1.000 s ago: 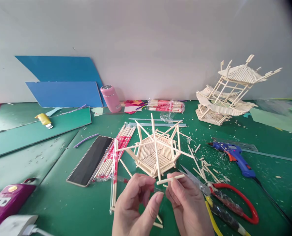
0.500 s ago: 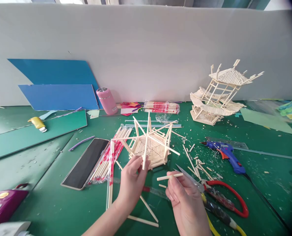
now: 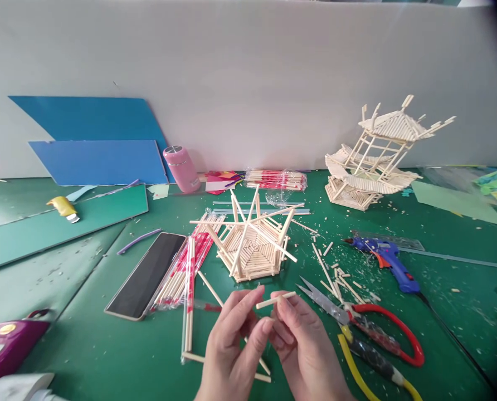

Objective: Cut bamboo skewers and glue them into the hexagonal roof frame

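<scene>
My left hand [image 3: 232, 345] and my right hand [image 3: 305, 348] meet at the bottom middle, both pinching one short wooden stick [image 3: 276, 299] between their fingertips. Just beyond them on the green mat [image 3: 106, 345] stands a hexagonal stick frame [image 3: 251, 245] with long sticks poking up and outward. Neither hand touches the frame. Loose long sticks [image 3: 209, 289] lie beside my left hand.
Red-handled scissors [image 3: 357, 317] and yellow-handled pliers [image 3: 378, 367] lie right of my hands, a blue glue gun [image 3: 384, 260] farther right. A phone [image 3: 148, 273] and wrapped chopstick packs [image 3: 185, 267] sit left. A finished stick pavilion [image 3: 378, 161] stands back right, a pink bottle [image 3: 181, 167] by the wall.
My left hand let go of the hexagonal frame and drew back to the right hand, joining its grip on the short stick. The frame rests on the mat, turned slightly.
</scene>
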`<state>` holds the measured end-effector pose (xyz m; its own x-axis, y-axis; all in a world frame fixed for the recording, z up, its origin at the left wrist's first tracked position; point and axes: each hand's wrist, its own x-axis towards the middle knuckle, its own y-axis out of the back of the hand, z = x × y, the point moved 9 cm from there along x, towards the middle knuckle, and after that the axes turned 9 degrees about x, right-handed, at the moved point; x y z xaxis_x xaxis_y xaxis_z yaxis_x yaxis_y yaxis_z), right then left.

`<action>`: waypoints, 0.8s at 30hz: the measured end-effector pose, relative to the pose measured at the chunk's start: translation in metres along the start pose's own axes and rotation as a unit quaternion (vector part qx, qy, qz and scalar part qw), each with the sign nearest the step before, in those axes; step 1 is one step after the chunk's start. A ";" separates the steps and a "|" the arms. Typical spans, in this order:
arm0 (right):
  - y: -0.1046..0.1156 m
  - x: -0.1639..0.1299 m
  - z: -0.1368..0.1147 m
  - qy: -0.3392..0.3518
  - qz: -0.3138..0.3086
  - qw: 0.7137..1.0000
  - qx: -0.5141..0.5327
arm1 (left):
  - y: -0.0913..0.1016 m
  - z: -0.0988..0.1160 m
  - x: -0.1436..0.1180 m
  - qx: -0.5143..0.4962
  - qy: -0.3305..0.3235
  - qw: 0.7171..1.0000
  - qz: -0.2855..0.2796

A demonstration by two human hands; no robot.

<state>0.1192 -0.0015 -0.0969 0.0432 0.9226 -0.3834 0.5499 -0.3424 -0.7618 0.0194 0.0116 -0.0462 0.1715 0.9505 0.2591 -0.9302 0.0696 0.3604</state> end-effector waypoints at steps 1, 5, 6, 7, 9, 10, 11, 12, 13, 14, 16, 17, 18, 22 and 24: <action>-0.005 -0.002 0.005 -0.022 -0.015 0.999 0.020 | -0.002 0.006 0.000 -0.010 -0.013 1.000 0.015; -0.014 -0.006 0.008 -0.052 -0.056 0.997 0.011 | -0.003 0.025 0.006 -0.029 -0.064 0.996 0.053; -0.009 -0.008 0.002 -0.041 -0.058 0.997 -0.043 | -0.001 0.029 0.008 -0.034 -0.071 0.995 0.054; -0.001 -0.010 -0.008 -0.019 -0.061 0.991 -0.120 | 0.001 0.033 0.009 -0.038 -0.074 0.995 0.053; 0.021 -0.017 -0.035 0.040 -0.060 0.938 -0.340 | 0.006 0.035 0.011 -0.048 -0.057 0.996 0.046; 0.034 -0.022 -0.055 0.097 -0.056 0.889 -0.444 | 0.007 0.033 0.012 -0.051 -0.036 0.997 0.036; 0.051 -0.028 -0.074 0.144 -0.037 0.836 -0.528 | 0.006 0.030 0.012 -0.054 -0.007 0.998 0.017; 0.068 -0.035 -0.096 0.200 -0.008 0.779 -0.594 | 0.003 0.026 0.012 -0.059 0.025 0.998 -0.007; 0.086 -0.041 -0.112 0.234 0.017 0.720 -0.653 | -0.003 0.022 0.011 -0.068 0.057 0.995 -0.036; 0.103 -0.046 -0.125 0.251 0.042 0.661 -0.706 | -0.010 0.017 0.009 -0.081 0.093 0.990 -0.068; 0.126 -0.052 -0.140 0.269 0.054 0.561 -0.781 | -0.024 0.006 0.002 -0.113 0.165 0.972 -0.124; 0.134 -0.053 -0.142 0.262 0.047 0.529 -0.806 | -0.030 0.001 -0.002 -0.131 0.201 0.961 -0.140; 0.138 -0.052 -0.142 0.250 0.034 0.507 -0.824 | -0.035 -0.003 -0.006 -0.148 0.233 0.949 -0.149; 0.137 -0.042 -0.134 0.161 -0.019 0.487 -0.858 | -0.043 -0.011 -0.012 -0.208 0.297 0.922 -0.134; 0.131 -0.038 -0.133 0.136 -0.034 0.484 -0.864 | -0.045 -0.012 -0.014 -0.230 0.306 0.914 -0.133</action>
<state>0.3003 -0.0573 -0.1127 -0.0453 0.9910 -0.1260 0.4236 0.1333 0.8960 0.0554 -0.0010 -0.0769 0.3277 0.8633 -0.3838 -0.9446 0.3081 -0.1134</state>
